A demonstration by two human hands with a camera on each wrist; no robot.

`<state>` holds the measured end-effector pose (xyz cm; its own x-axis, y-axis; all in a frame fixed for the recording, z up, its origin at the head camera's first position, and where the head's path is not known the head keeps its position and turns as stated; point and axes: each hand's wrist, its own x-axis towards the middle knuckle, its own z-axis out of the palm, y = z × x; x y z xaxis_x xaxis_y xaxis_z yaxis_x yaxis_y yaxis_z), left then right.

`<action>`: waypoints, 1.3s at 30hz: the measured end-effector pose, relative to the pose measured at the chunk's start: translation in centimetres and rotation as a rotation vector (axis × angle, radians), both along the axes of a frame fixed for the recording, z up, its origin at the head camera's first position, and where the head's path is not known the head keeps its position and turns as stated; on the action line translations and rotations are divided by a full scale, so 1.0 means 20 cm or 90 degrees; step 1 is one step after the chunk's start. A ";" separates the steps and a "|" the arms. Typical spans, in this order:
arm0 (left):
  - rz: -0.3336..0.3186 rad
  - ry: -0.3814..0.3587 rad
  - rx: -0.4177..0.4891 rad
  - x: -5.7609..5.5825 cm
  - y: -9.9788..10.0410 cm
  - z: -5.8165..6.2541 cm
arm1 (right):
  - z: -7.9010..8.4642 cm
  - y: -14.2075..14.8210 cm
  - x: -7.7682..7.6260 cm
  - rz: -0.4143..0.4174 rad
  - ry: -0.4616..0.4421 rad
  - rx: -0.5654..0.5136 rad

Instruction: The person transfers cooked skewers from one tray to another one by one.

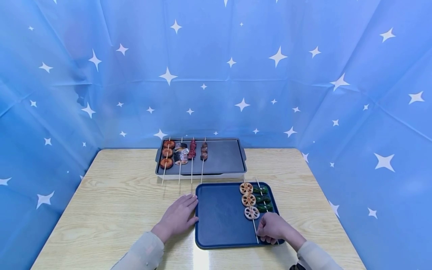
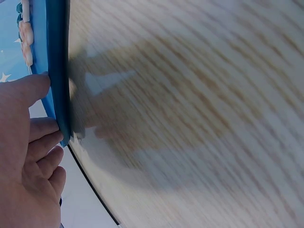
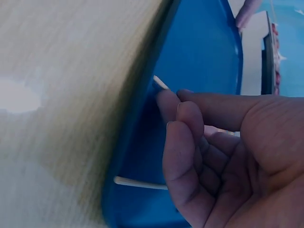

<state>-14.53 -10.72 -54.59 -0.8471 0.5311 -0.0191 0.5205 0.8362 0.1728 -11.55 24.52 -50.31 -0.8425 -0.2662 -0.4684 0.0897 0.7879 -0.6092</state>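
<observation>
On a dark blue tray lie a lotus root skewer with browned slices and, to its right, a green pepper skewer. My right hand is over the tray's near right corner, thumb and fingers pinching the lower stick of the lotus root skewer. In the right wrist view the stick's tip pokes out past the fingertips, and the other stick lies below the curled fingers. With fingers extended, my left hand rests on the table and touches the tray's left edge, also seen in the left wrist view.
Behind the tray stands a grill plate on a white base. Its left half bears a skewer of round brown slices, a fish skewer and two meat skewers, their sticks jutting over the near edge. A blue starry curtain surrounds the wooden table.
</observation>
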 end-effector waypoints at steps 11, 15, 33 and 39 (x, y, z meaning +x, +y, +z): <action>0.003 -0.001 -0.004 0.00 0.00 0.00 | 0.08 -0.03 -0.09 0.034 0.053 0.001; 0.003 0.003 -0.003 0.00 0.00 0.00 | 0.11 -0.07 -0.14 0.040 0.073 -0.003; -0.005 0.021 -0.009 0.00 0.00 0.00 | 0.21 -0.40 -0.42 0.085 0.149 -0.014; -0.006 0.018 -0.005 0.00 0.00 -0.01 | 0.21 -0.53 -0.49 0.116 0.187 -0.007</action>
<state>-14.54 -10.80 -54.69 -0.8424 0.5388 0.0008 0.5328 0.8328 0.1505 -21.36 13.84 -46.07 -0.8790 -0.4281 -0.2099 -0.2319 0.7686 -0.5962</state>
